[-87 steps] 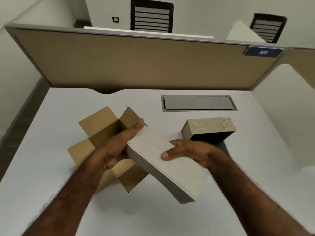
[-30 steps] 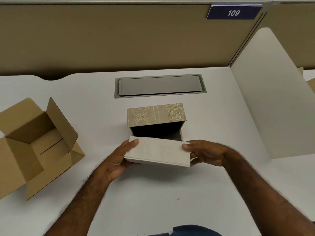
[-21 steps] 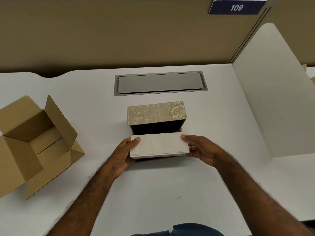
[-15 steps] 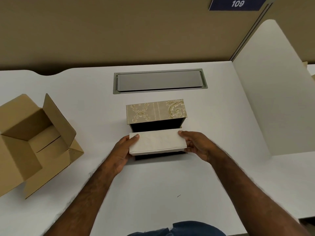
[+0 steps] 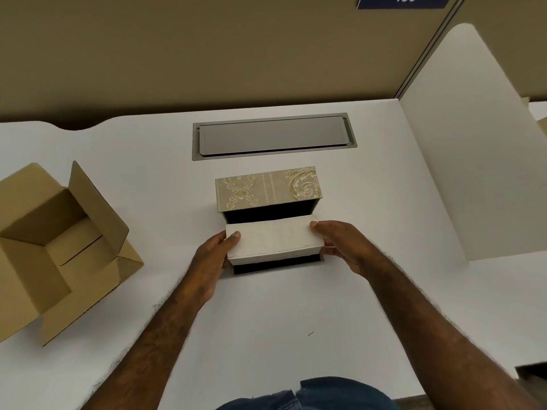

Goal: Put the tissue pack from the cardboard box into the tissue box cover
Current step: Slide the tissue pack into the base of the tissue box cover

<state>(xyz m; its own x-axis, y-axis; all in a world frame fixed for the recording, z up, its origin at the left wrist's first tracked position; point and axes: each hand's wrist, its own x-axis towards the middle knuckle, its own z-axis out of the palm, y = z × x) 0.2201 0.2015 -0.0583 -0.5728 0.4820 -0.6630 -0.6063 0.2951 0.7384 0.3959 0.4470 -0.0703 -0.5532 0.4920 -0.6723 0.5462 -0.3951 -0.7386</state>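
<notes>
White tissue pack at the mouth of the cover

The tissue pack lies level over the gold-patterned tissue box cover's dark open cavity; the empty cardboard box sits flaps-open, well left of the cover.

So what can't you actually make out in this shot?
Head view only:
- Floor of the tissue box cover: hidden by the tissue pack and dark shadow.
- Palms of the left hand and right hand: turned away.
- Cardboard box: cut off by the left edge.
- Blue sign: cropped at the top.
</notes>
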